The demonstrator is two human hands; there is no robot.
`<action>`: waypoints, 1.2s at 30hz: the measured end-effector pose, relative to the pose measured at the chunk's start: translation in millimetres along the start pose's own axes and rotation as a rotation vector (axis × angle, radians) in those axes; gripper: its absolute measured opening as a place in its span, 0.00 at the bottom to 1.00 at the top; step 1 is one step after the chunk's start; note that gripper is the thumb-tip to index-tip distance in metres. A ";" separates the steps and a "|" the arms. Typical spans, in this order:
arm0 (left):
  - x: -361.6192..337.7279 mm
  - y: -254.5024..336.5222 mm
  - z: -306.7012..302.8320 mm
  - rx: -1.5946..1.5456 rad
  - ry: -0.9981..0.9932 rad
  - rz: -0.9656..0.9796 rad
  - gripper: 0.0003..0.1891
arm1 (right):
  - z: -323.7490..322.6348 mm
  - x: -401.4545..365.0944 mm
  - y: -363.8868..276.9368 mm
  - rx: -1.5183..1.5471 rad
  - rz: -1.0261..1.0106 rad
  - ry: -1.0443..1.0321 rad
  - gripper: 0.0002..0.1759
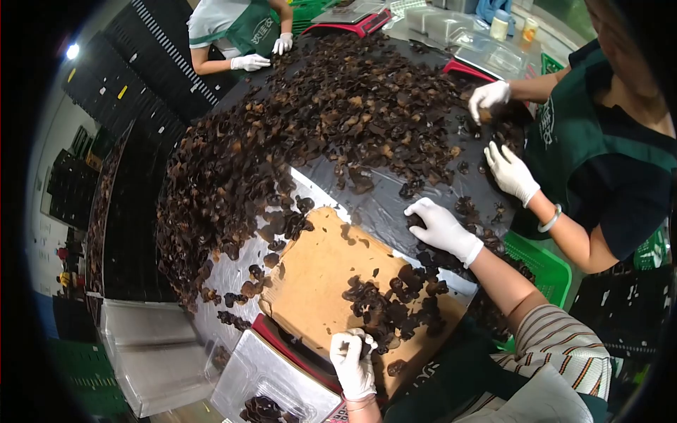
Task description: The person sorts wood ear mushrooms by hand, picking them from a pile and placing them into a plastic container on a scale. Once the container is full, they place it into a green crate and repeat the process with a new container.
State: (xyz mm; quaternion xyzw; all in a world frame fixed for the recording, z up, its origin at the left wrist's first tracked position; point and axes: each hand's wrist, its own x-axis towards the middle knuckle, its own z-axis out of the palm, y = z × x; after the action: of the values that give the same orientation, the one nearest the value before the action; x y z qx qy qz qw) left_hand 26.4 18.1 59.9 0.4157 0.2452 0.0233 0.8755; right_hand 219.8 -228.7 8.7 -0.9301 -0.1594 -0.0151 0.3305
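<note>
My left hand point(354, 363), in a white glove, is closed with its fingers pinched on a dark piece of wood ear mushroom point(367, 347). It is over the near edge of a brown cardboard sheet point(317, 264), beside a loose cluster of wood ears point(395, 307). My right hand point(444, 229), also gloved, is at the sheet's far side over the black table cover point(384, 194). Its fingers and thumb curl around a dark wood ear point(416, 221), partly hidden under the glove. A large heap of wood ears point(310, 106) spreads across the table beyond.
Close to my left hand, a red scale point(289, 352) carries a clear plastic tray point(271, 384) with some wood ears. Clear containers point(159, 352) stand at left. One co-worker's gloved hands point(511, 173) work at right; another's point(250, 62) are across the heap. A green crate point(539, 268) is at right.
</note>
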 end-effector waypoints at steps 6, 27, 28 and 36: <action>-0.6 0.7 0.5 0.066 -0.026 -0.002 0.06 | 3.3 -1.6 -12.5 0.109 -0.015 -0.119 0.15; -0.1 -1.8 32.1 0.416 -0.063 -0.019 0.16 | -7.3 -56.9 -121.1 0.506 -0.292 -0.557 0.37; 1.6 -4.8 28.2 0.441 -0.061 0.018 0.15 | -8.6 -56.7 -122.0 0.552 -0.248 -0.598 0.37; 8.1 -9.8 13.0 0.628 -0.046 0.173 0.13 | -5.3 -50.3 -113.9 0.594 -0.099 -0.738 0.33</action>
State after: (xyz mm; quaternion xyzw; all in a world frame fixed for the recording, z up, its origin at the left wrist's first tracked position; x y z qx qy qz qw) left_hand 37.8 4.4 56.3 0.6853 0.1844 0.0116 0.7045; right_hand 137.6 -163.2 75.6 -0.7297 -0.3079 0.3469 0.5024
